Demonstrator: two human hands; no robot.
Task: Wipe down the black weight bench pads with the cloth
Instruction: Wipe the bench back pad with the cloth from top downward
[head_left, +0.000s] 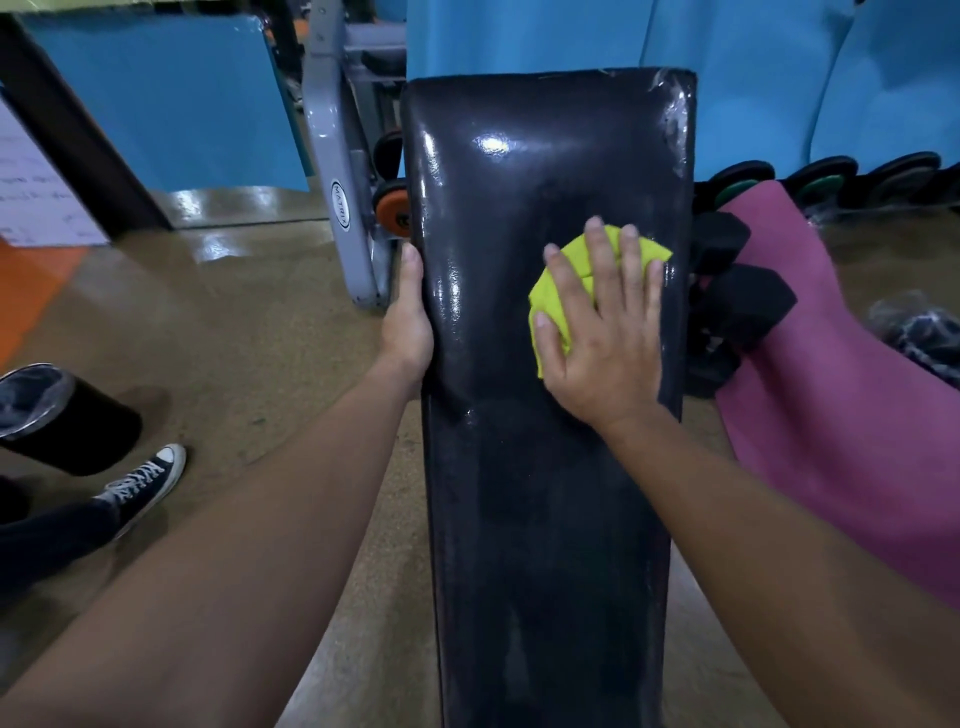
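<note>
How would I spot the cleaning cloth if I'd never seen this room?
Find the long black bench pad running up the middle. The cloth lies on its right half, under the right hand. It is the only bright yellow-green thing.

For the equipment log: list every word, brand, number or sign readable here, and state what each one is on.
"MATRIX": oval badge on the grey machine frame left of the bench pad.
White sheet at the left edge: lines of writing, too blurred to read.
Sneaker: round patch at the ankle, too small to read.
Bench pad and cloth: no text visible.
</note>
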